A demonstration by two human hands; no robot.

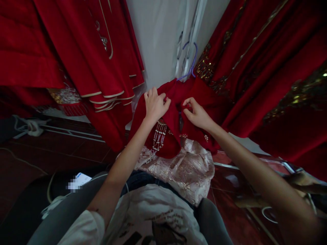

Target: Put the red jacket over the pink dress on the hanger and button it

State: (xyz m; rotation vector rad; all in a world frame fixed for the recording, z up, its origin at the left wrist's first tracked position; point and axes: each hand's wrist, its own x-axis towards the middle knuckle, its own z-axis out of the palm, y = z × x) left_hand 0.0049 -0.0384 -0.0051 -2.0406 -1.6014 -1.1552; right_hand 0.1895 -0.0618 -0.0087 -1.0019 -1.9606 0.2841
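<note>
A red jacket (171, 146) hangs in front of me on a purple hanger (193, 64). My left hand (156, 105) pinches one front edge of it below the neck, fingers curled in the cloth. On the opposite front edge, my right hand (195, 114) is closed too, thumb and forefinger gripping the fabric. Below my left hand dangles a beaded tassel (159, 136) of pearly strands. Small bead ornaments (206, 137) dot the jacket's lower right front. Pale pink, shiny brocade cloth (194, 170) lies under the jacket, across my lap.
Red garments with cream piping (84, 51) hang at the left. More red garments with gold sequins (255, 68) hang at the right. A white metal rail (189, 37) rises behind the hanger. On a dark surface at lower left lies a phone (81, 178).
</note>
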